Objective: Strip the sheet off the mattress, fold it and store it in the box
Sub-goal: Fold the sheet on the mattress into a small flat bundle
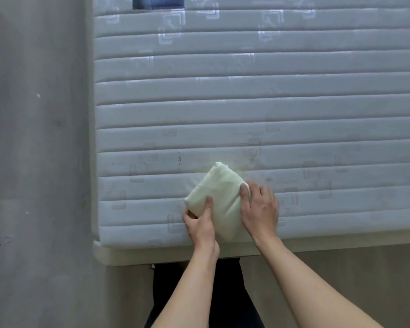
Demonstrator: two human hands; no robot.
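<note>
Bare quilted mattress [246,102] fills the view, stripped already. Between both hands lies the sheet [219,197], folded into a small pale bundle. Left hand [198,221] pinches its near corner; right hand [259,209] grips its far side. Boxing remains; no box or readable writing shows.

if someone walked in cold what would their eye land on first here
First the pale yellow folded sheet, a compact bundle lying near the front edge of the bare quilted mattress, with nothing else on the ribbed grey surface around it. Next the two bare hands: the left hand grips the bundle's near-left corner, and the right hand holds its right side. A dark blue object shows at the top edge.
</note>
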